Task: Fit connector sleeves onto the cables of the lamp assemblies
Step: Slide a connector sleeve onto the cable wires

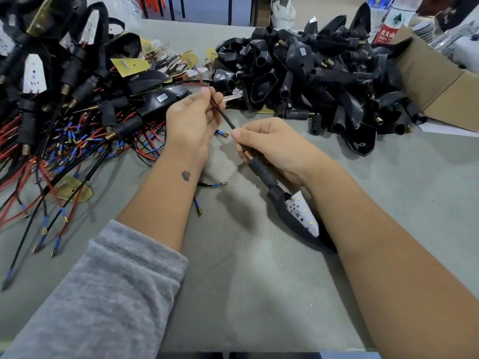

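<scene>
Sleeve on cable, held between both hands.

Black sleeve (225, 115) lies slanted along the red-black cable (213, 101), from left hand (193, 120) down to right hand (269, 146). Left fingertips pinch the upper cable; right thumb and finger pinch the sleeve's lower end, nearer the lamp assembly (290, 206). Cable's terminal end is hidden behind the left fingers.

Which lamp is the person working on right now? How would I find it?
Look at the grey table, between the two bare forearms. The black lamp assembly lies under the right hand, apart from both piles. Only its thin black cable runs up to the left hand.
</scene>
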A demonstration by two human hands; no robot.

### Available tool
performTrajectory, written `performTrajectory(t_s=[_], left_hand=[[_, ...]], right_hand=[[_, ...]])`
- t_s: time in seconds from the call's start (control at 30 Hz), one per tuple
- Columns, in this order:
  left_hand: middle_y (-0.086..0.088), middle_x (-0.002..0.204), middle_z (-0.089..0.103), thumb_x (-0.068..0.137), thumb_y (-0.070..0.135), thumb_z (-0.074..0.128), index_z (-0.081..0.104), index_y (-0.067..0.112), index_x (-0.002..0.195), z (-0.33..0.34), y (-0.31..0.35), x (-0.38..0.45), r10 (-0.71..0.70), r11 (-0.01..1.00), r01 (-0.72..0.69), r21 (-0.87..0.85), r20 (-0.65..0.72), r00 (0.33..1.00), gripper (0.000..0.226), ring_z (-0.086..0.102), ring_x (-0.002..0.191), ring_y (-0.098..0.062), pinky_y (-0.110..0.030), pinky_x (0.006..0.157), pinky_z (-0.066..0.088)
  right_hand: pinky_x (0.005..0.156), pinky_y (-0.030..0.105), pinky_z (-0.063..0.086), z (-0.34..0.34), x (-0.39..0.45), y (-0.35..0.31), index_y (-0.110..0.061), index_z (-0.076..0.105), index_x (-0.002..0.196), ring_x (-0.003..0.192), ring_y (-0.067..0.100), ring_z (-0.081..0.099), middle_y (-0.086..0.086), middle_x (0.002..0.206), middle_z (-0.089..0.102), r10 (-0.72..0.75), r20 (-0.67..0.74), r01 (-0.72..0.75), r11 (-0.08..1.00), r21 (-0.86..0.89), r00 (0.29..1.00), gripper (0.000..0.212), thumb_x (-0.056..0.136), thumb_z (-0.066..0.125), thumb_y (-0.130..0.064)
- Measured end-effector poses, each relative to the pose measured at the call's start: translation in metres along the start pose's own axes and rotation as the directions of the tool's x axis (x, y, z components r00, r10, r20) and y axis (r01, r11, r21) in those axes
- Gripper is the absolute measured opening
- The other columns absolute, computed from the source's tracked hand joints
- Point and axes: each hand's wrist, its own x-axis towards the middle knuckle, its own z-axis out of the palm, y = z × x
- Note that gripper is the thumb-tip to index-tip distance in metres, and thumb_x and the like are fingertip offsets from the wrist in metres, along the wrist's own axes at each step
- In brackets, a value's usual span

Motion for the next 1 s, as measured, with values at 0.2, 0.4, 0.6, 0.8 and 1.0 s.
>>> performTrajectory(t_s=[0.2, 0.4, 0.6, 0.8, 1.0], left_hand=[[0.002, 0.06, 0.067, 0.101, 0.009, 0.048, 0.062, 0.007, 0.084, 0.001, -0.004, 0.0, 0.035, 0.999, -0.036, -0.026, -0.025, 0.999, 0.023, 0.064, 0.059, -0.008, -0.02, 0.064, 0.055], [0.0, 0.075, 0.072, 0.103, 0.02, 0.045, 0.065, 0.012, 0.095, -0.003, -0.003, -0.002, 0.041, 0.964, -0.065, 0.258, 0.097, 0.994, 0.022, 0.069, 0.073, -0.012, -0.024, 0.072, 0.056], [0.001, 0.076, 0.072, 0.101, 0.025, 0.048, 0.066, 0.018, 0.096, 0.007, -0.006, -0.019, -0.049, 0.786, -0.177, 0.592, 0.345, 0.937, 0.02, 0.066, 0.069, -0.011, -0.027, 0.07, 0.052], [-0.016, 0.092, 0.071, 0.1, 0.033, 0.051, 0.07, 0.008, 0.102, 0.007, -0.005, -0.028, -0.179, 0.633, -0.29, 0.718, 0.5, 0.847, 0.031, 0.065, 0.077, -0.016, -0.027, 0.08, 0.05], [0.014, 0.093, 0.074, 0.085, 0.026, 0.075, 0.065, 0.028, 0.111, -0.001, 0.0, -0.023, -0.137, 0.648, -0.33, 0.686, 0.532, 0.836, 0.029, 0.069, 0.086, 0.002, -0.013, 0.076, 0.05]], right_hand=[[0.06, 0.034, 0.023, -0.002, 0.001, 0.002, -0.01, 0.058, 0.065, 0.067, 0.027, 0.033, 0.016, 0.072, 0.047, 0.009, 0.009, -0.009, 0.999, 0.034, 1.0, 0.034, 0.097, 0.058, -0.022], [0.068, 0.039, 0.03, -0.006, 0.002, 0.005, -0.012, 0.057, 0.066, 0.072, 0.028, 0.038, 0.015, 0.073, 0.047, -0.032, -0.17, 0.045, 0.996, 0.071, 0.985, 0.036, 0.1, 0.053, -0.019], [0.056, 0.031, 0.036, -0.017, 0.007, 0.007, -0.004, 0.059, 0.07, 0.054, 0.016, 0.042, 0.003, 0.057, 0.048, -0.156, -0.592, 0.163, 0.986, -0.042, 0.791, 0.034, 0.098, 0.055, -0.023], [0.059, 0.049, 0.047, -0.026, 0.006, 0.006, 0.003, 0.053, 0.078, 0.057, 0.036, 0.051, 0.023, 0.065, 0.054, -0.248, -0.809, 0.308, 0.947, -0.088, 0.533, 0.034, 0.098, 0.054, -0.023], [0.05, 0.03, 0.053, -0.032, 0.006, 0.008, -0.013, 0.047, 0.076, 0.046, 0.011, 0.058, -0.005, 0.06, 0.06, -0.053, -0.902, 0.328, 0.939, 0.1, 0.427, 0.027, 0.103, 0.046, -0.02]])
